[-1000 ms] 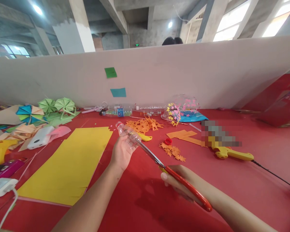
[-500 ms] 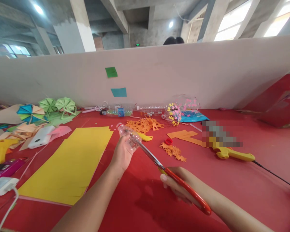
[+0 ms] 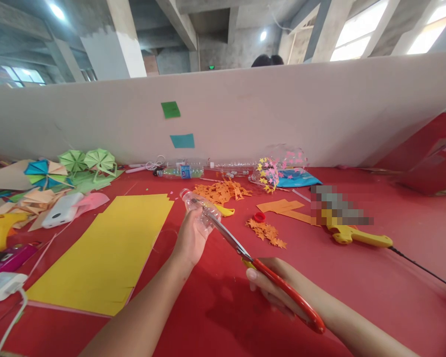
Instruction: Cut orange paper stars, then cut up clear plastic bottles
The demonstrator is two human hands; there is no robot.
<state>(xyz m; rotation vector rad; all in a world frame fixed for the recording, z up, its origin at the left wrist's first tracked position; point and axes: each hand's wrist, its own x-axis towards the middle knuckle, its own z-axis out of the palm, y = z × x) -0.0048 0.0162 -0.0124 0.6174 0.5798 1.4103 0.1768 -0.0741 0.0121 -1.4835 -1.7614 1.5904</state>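
Observation:
My left hand [image 3: 194,237] is closed round a clear plastic bottle top [image 3: 210,208], its red-ringed neck tilted up to the left. My right hand [image 3: 275,282] grips red-handled scissors [image 3: 288,292], their blades reaching up and left to the cut plastic. I cannot tell exactly how the blade tips meet the plastic. Just behind the bottle piece lie a yellow tool [image 3: 226,210], partly hidden, and a heap of orange paper scraps [image 3: 225,191]. Right of the blades are small orange paper stars [image 3: 266,233] and a red bottle cap [image 3: 259,217].
Yellow paper sheets [image 3: 107,248] lie at left, near a white device [image 3: 62,210] and a yellow glue gun [image 3: 2,228]. Another yellow-handled tool [image 3: 360,237] with a cord lies right. Plastic bottles [image 3: 186,170] and a star-covered clear piece [image 3: 267,174] line the white partition [image 3: 245,114].
Hardly anything differs. The bottle piece has shifted slightly to the right in my left hand; the scissors stay almost in the same place.

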